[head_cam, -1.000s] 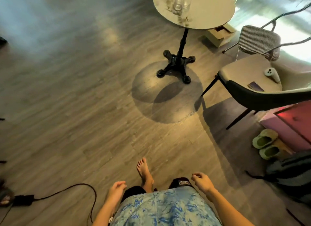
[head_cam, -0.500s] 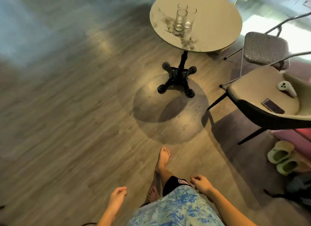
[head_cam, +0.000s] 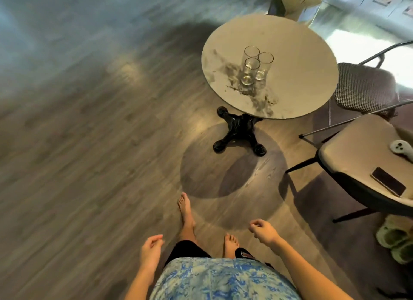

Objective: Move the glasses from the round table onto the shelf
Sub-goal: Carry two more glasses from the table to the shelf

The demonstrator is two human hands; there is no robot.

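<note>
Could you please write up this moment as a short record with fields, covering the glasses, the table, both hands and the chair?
glasses: three clear glasses, upright, clustered together
table: round table, glasses near its middle
left hand: empty, loosely curled, low by the body
right hand: empty, loosely curled
chair: right of table, holds a phone and a white controller
shelf: not in view

No text, label or number is sharp enough to read anywhere.
</note>
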